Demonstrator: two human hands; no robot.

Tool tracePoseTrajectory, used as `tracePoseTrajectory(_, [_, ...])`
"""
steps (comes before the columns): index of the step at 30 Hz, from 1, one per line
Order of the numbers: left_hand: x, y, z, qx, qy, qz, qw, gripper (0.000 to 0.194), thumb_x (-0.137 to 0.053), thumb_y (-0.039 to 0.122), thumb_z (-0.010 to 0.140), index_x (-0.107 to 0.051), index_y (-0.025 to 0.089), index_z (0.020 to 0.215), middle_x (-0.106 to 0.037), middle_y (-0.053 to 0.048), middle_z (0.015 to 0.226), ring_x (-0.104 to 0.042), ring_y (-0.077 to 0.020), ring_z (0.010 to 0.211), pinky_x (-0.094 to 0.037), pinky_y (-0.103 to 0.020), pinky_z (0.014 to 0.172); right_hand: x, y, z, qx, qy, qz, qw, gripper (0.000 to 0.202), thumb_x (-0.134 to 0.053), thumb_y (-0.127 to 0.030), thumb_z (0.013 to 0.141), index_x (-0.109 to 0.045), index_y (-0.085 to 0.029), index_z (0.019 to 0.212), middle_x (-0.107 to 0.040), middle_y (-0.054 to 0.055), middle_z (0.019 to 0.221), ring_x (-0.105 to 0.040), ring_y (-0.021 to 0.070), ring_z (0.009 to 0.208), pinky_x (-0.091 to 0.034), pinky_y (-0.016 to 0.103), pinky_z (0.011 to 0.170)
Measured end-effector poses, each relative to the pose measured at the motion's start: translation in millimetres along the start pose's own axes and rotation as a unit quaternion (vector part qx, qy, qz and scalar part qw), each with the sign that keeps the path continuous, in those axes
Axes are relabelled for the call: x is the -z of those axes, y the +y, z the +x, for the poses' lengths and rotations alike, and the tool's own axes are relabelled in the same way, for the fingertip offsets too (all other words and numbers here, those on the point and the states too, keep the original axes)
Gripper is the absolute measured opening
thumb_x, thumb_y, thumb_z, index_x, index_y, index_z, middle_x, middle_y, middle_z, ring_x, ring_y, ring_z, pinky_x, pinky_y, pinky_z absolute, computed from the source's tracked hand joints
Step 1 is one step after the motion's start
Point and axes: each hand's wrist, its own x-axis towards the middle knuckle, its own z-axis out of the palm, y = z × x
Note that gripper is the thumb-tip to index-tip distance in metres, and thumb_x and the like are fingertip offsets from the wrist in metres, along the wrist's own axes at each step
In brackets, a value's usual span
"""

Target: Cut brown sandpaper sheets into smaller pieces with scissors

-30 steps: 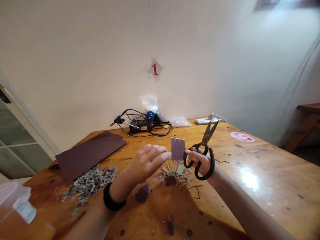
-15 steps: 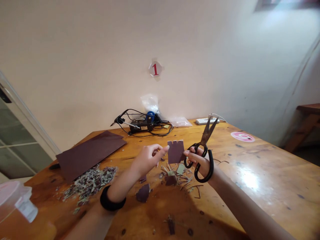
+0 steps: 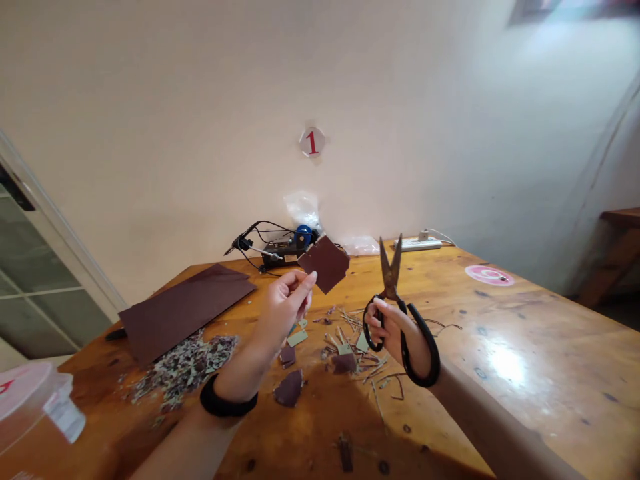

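Between the thumb and fingers of my left hand (image 3: 287, 303) is a small maroon card piece (image 3: 327, 265), tilted like a diamond, with small notches on its upper left edge. Black-handled scissors (image 3: 391, 277) are in my right hand (image 3: 403, 330), blades parted and pointing up, apart from the card. Beneath the hands, thin brown strips (image 3: 373, 370) and small green and maroon scraps lie on the wooden table (image 3: 500, 427). A curved maroon scrap (image 3: 289, 389) rests nearer to me.
Large maroon sheets (image 3: 187, 310) lie at the left beside a heap of shredded bits (image 3: 187, 367). A translucent tub (image 3: 35, 413) stands front left. Along the wall are a black device with cables (image 3: 283, 250), plastic bags and a white power strip (image 3: 417, 245).
The card piece has passed from my right fingers to my left hand and is now higher, turned to a diamond. My right hand with the scissors has shifted slightly left.
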Motion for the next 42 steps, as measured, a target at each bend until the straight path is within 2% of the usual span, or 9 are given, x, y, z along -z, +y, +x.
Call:
tracePoseTrajectory(3, [-3.3,0.4,-3.6,-0.005,-0.011,-0.007,1.000,0.038,-0.068,0.049,0.076,-0.047,0.020,0.064,-0.042,0.008,0.046,-0.031,-0.0041,0.037,-0.022,-0.017,0.037,-4.4,10.0,-3.1,0.020,-0.011,-0.028,0.999,0.051,-0.076,-0.064,0.060,-0.050,-0.020,0.061,-0.042,-0.005,0.059,-0.027,0.0082,0.050,-0.023,0.025,0.048])
tracePoseTrajectory(7, [-7.6,-1.8,-7.0,0.010,-0.066,0.026,0.997,0.037,-0.064,0.048,0.079,-0.047,0.020,0.063,-0.042,0.008,0.046,-0.030,-0.0045,0.036,-0.024,-0.019,0.038,-2.4,17.4,-3.2,0.064,0.045,-0.027,0.997,0.040,-0.076,-0.054,0.067,-0.055,-0.020,0.069,-0.045,-0.004,0.066,-0.028,0.0095,0.053,-0.025,0.025,0.051])
tracePoseTrajectory(15, [-17.7,-10.8,-11.0,0.010,-0.148,0.111,0.983,0.035,-0.059,0.046,0.081,-0.047,0.020,0.061,-0.044,0.006,0.048,-0.037,-0.0071,0.042,-0.028,-0.020,0.041,-4.0,-1.2,-2.3,0.073,0.152,0.010,0.986,0.047,-0.089,-0.040,0.044,-0.050,-0.022,0.064,-0.038,-0.007,0.060,-0.035,0.0098,0.054,-0.031,0.024,0.051])
tracePoseTrajectory(18, [-14.1,-8.8,-10.7,0.006,-0.119,0.101,0.988,0.035,-0.059,0.047,0.082,-0.047,0.019,0.064,-0.045,0.006,0.050,-0.037,-0.0066,0.041,-0.029,-0.020,0.041,-1.9,0.0,-2.1,0.099,0.107,-0.018,0.989,0.046,-0.083,-0.051,0.056,-0.048,-0.022,0.062,-0.035,-0.007,0.058,-0.030,0.0096,0.052,-0.028,0.025,0.049])
tracePoseTrajectory(21, [-3.6,1.7,-8.8,-0.027,-0.042,0.073,0.996,0.036,-0.060,0.048,0.083,-0.047,0.019,0.066,-0.045,0.007,0.051,-0.035,-0.0054,0.039,-0.028,-0.018,0.039,-1.6,3.4,-6.3,0.102,0.050,-0.076,0.991,0.047,-0.071,-0.059,0.070,-0.044,-0.022,0.059,-0.035,-0.005,0.058,-0.029,0.0108,0.053,-0.030,0.026,0.051])
tracePoseTrajectory(25, [13.3,21.3,-7.0,-0.062,0.004,0.060,0.996,0.037,-0.062,0.048,0.083,-0.044,0.020,0.067,-0.046,0.008,0.049,-0.034,-0.0045,0.037,-0.026,-0.017,0.038,-8.6,6.0,-19.1,0.052,0.028,-0.163,0.985,0.040,-0.071,-0.058,0.072,-0.055,-0.022,0.069,-0.048,-0.002,0.067,-0.043,0.0146,0.062,-0.039,0.027,0.062])
tracePoseTrajectory(31, [18.6,30.3,-8.8,-0.053,-0.039,0.111,0.992,0.034,-0.061,0.046,0.084,-0.045,0.020,0.069,-0.042,0.009,0.045,-0.033,-0.0049,0.037,-0.027,-0.017,0.040,-14.0,15.5,-29.3,-0.002,-0.094,-0.189,0.977,0.033,-0.064,-0.055,0.081,-0.067,-0.024,0.092,-0.066,0.005,0.096,-0.057,0.0255,0.092,-0.046,0.036,0.083])
tracePoseTrajectory(36, [11.7,22.6,-8.4,-0.062,-0.069,0.125,0.988,0.036,-0.060,0.048,0.084,-0.045,0.020,0.067,-0.042,0.008,0.046,-0.034,-0.0055,0.038,-0.029,-0.018,0.039,-10.2,27.4,-27.3,0.012,-0.051,-0.204,0.978,0.034,-0.064,-0.057,0.080,-0.064,-0.023,0.081,-0.064,0.003,0.084,-0.057,0.0233,0.085,-0.047,0.036,0.083])
tracePoseTrajectory(42, [6.9,17.0,-9.0,-0.044,-0.080,0.117,0.989,0.037,-0.060,0.050,0.083,-0.044,0.021,0.067,-0.041,0.009,0.044,-0.034,-0.0056,0.036,-0.029,-0.018,0.039,-15.5,20.2,-29.8,0.015,-0.043,-0.185,0.982,0.032,-0.071,-0.054,0.074,-0.065,-0.023,0.075,-0.063,0.002,0.074,-0.057,0.0234,0.078,-0.050,0.035,0.075])
